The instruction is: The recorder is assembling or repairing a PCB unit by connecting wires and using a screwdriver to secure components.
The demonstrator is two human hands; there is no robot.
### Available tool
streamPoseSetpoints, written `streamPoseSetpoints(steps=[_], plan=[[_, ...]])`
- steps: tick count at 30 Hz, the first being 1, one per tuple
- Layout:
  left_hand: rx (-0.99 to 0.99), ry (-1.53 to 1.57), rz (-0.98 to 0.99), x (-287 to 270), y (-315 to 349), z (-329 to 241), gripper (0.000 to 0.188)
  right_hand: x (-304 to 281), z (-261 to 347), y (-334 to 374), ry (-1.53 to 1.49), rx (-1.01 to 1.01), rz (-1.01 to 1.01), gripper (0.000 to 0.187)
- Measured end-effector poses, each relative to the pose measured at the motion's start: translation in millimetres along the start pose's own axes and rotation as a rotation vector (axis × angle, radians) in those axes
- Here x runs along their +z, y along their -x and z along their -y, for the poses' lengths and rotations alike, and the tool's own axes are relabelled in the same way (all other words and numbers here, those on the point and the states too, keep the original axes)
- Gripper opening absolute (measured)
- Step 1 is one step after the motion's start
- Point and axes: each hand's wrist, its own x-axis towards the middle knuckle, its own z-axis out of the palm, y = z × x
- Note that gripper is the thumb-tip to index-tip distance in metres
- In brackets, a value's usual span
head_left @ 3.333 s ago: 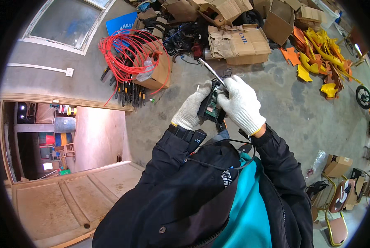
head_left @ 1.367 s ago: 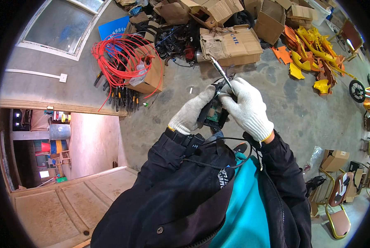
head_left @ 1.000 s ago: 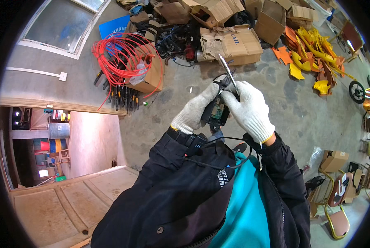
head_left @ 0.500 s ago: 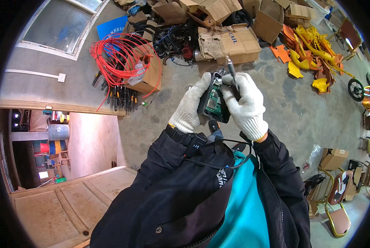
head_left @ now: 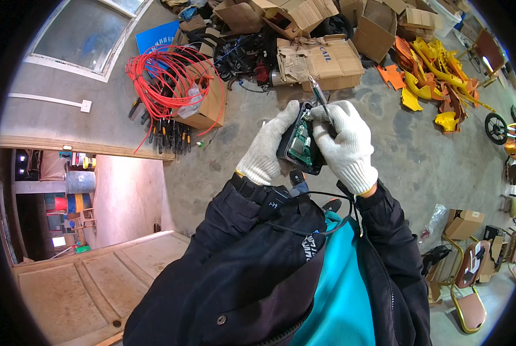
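In white knit gloves, both hands are raised in front of my chest around a small black case (head_left: 311, 169) with its inside facing up. My left hand (head_left: 267, 149) is closed on the case's left side. A green circuit board (head_left: 299, 143) sits in the case, tilted, with its lower end near the rim. My right hand (head_left: 345, 144) is closed round a slim, pen-like metal tool (head_left: 317, 90), whose silver end sticks out above the fingers. The right fingers cover the case's upper right part, so what they touch inside is hidden.
A red cable coil (head_left: 163, 78) lies over a cardboard box (head_left: 209, 106) at the left. More cartons (head_left: 327, 63) and black parts are piled at the back. Yellow and orange plastic panels (head_left: 428, 75) lie at the far right. A chair (head_left: 470, 308) stands at the lower right.
The circuit board has tilted in the case and shows a different face angle. The tool's silver end has swung a little to the left, and my right hand has shifted slightly right.
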Motion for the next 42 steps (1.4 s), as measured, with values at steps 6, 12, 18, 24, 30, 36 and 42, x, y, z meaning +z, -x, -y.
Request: streamPoseSetpoints(steps=[6,12,18,24,30,36,42], plan=[[-0.058,-0.009,0.004,2,-1,-1,0.037,-3,-4,-2,0.022,-0.02,0.04,0.02],[-0.073,0.09,0.034,16,3,-2,0.035,-7,-7,-1,0.017,-0.006,0.073,0.02],[-0.094,0.106,0.033,20,5,-2,0.035,-10,-10,0,0.018,0.005,0.088,0.02],[-0.141,0.176,0.136,7,-5,4,0.038,-13,-14,1,-0.016,0.009,0.102,0.019],[-0.154,0.14,0.107,-2,-10,10,0.043,-15,-15,2,-0.02,0.019,0.145,0.019],[-0.154,0.132,0.117,1,-6,9,0.042,-14,-18,1,-0.034,0.018,0.144,0.019],[-0.122,0.124,0.029,10,-7,11,0.041,-13,-16,1,-0.03,0.03,0.135,0.018]])
